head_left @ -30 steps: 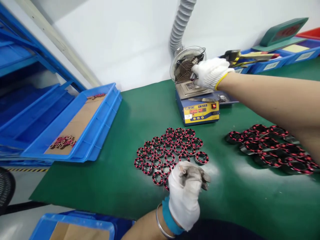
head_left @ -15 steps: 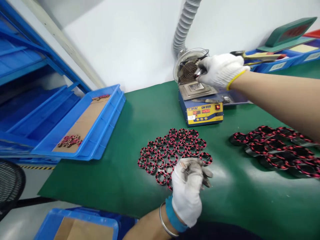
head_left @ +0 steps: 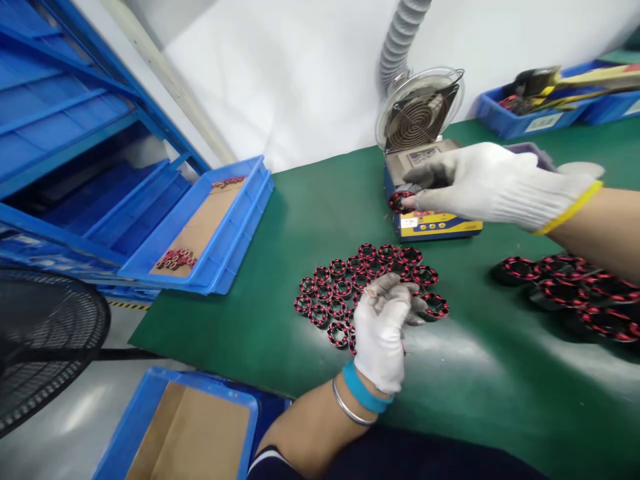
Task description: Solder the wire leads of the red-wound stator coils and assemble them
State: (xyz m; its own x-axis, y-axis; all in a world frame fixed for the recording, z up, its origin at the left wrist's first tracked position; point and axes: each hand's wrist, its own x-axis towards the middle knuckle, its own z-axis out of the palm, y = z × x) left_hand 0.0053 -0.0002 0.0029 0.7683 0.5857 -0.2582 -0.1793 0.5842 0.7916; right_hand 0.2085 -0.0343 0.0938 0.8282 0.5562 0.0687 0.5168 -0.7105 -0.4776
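My right hand (head_left: 493,183), in a white glove with grey fingertips and a yellow cuff, pinches a red-and-black ring coil (head_left: 400,202) between thumb and fingers. It is in front of the blue and yellow solder pot (head_left: 440,227) and partly hides its top and display. My left hand (head_left: 384,327), gloved likewise, is over the near right side of a cluster of similar ring coils (head_left: 342,287). Its fingers are loosely bent and apart, with nothing visible in them. One ring coil (head_left: 435,307) lies just beside its fingertips. Some rings are hidden beneath this hand.
Larger ring coils (head_left: 560,293) stand at the right of the green table (head_left: 240,333). Stacked blue trays (head_left: 245,227) holding rings are at the left edge, near a black fan (head_left: 50,340). Behind are an exhaust hose (head_left: 400,47) and a blue bin (head_left: 530,120) with tools.
My right hand has come down and nearer, from above the solder pot to its front, carrying the ring coil. My left hand's fingers have loosened over the cluster. The view has shifted left.
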